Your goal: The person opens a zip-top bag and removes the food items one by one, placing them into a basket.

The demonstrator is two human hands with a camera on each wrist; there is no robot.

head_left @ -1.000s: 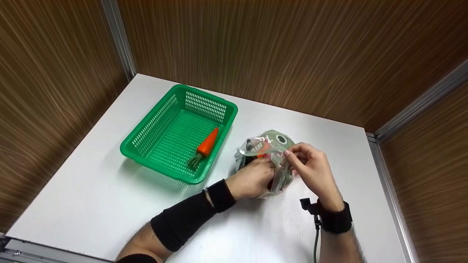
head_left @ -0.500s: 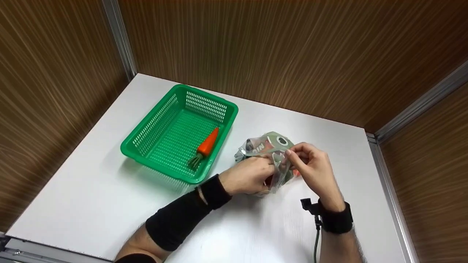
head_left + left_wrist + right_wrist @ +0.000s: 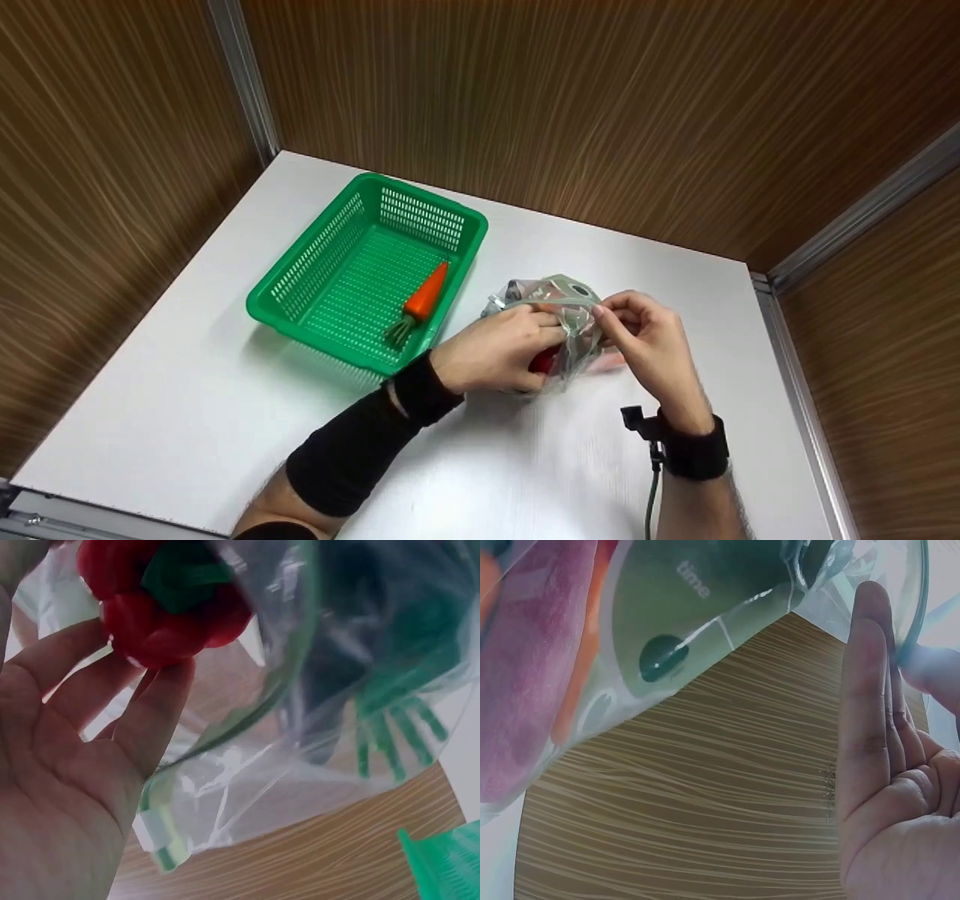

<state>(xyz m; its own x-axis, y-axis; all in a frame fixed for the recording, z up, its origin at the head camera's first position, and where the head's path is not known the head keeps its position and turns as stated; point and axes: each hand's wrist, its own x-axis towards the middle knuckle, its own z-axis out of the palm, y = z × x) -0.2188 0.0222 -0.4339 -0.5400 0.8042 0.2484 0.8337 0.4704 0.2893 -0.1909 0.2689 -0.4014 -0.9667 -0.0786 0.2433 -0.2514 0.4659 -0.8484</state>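
My left hand (image 3: 491,352) is at the mouth of a clear zip bag (image 3: 581,319) printed with a green cartoon figure. Its fingers and thumb hold a red bell pepper (image 3: 139,630) with a green stem; in the head view only part of the pepper shows past the fingers. The right hand (image 3: 649,341) pinches the bag's zip edge between thumb and forefinger, keeping that side raised. Through the plastic in the right wrist view show a long purple-pink thing (image 3: 536,652) and something orange behind it.
Left of the bag stands a green plastic basket (image 3: 274,319) with slotted walls. An orange carrot (image 3: 426,296) with green stalks lies inside against its right wall. Wood-patterned panels (image 3: 510,97) bound the white table (image 3: 465,480) at the back and sides.
My left hand has drawn back left out of the bag's mouth, and the red pepper has come into sight in its fingers. The right hand keeps pinching the edge, barely shifting right. The bag sags lower.
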